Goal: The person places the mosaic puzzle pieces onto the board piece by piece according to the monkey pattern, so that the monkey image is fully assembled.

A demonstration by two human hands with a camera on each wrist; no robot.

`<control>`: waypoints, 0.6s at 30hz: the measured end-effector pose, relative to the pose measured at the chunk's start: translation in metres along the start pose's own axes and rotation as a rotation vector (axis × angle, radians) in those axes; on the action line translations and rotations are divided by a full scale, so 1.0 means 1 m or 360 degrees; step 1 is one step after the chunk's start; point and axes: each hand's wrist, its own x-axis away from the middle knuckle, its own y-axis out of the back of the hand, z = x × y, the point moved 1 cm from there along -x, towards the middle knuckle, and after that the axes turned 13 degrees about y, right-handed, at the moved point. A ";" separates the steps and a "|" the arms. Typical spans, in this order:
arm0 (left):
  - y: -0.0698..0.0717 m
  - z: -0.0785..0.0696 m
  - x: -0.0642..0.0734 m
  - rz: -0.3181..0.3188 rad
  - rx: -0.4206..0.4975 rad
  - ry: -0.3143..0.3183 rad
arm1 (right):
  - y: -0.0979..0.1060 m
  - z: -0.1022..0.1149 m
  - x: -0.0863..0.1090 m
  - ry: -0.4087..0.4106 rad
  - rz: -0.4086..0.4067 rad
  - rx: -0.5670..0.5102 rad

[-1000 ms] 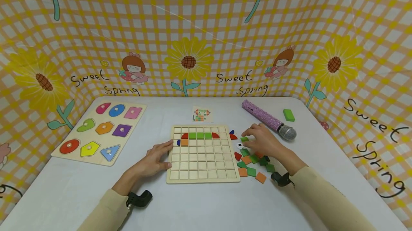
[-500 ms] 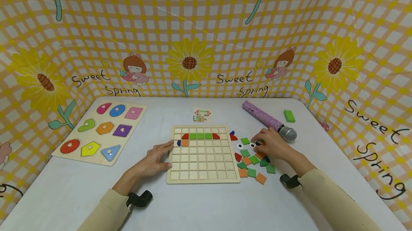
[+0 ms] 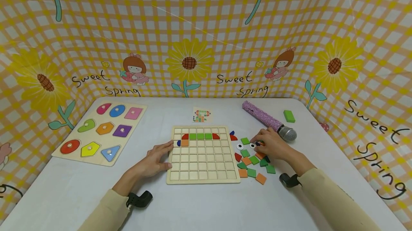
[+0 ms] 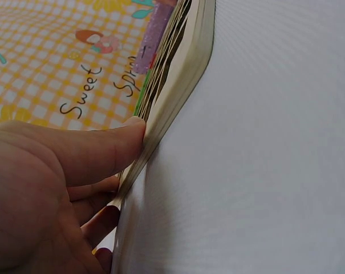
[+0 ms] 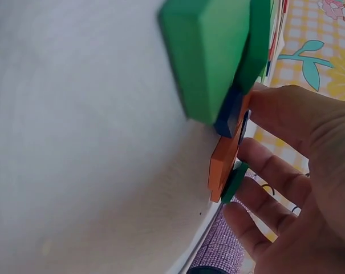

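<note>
My left hand (image 3: 154, 159) rests against the left edge of a pale wooden grid board (image 3: 204, 157); in the left wrist view its thumb (image 4: 104, 149) touches the board's edge. On the board sit red quarter-rounds, green squares (image 3: 201, 136), an orange square (image 3: 185, 142) and a blue half-round (image 3: 179, 143). To the board's right, my right hand (image 3: 271, 143) reaches over a pile of loose tiles, fingertips beside an eye tile (image 3: 252, 146). The right wrist view shows its thumb and loosely bent fingers at a blue tile (image 5: 228, 114) and orange tiles (image 5: 220, 162).
A small picture card (image 3: 202, 114) lies behind the board. Far left is a knob puzzle (image 3: 100, 147) with coloured shapes. Beyond the pile lie a glittery purple microphone (image 3: 261, 114) and a green block (image 3: 289, 116). A second eye tile (image 3: 239, 146) lies near the board.
My right hand has moved right within the pile, uncovering both eye tiles and a green square, then stays nearly still for the last half second. The left hand keeps its place.
</note>
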 end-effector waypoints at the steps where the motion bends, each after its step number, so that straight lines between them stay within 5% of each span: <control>1: 0.000 0.000 0.000 0.0001 -0.0001 -0.0001 | 0.000 0.000 0.000 -0.0001 0.0000 0.0000; 8: 0.000 0.001 0.000 0.0009 -0.0005 0.0009 | 0.003 0.006 -0.001 -0.0012 -0.0007 0.0001; 18: 0.000 0.001 -0.001 -0.0010 -0.0018 0.0001 | 0.002 0.048 -0.027 0.0088 -0.0055 -0.0075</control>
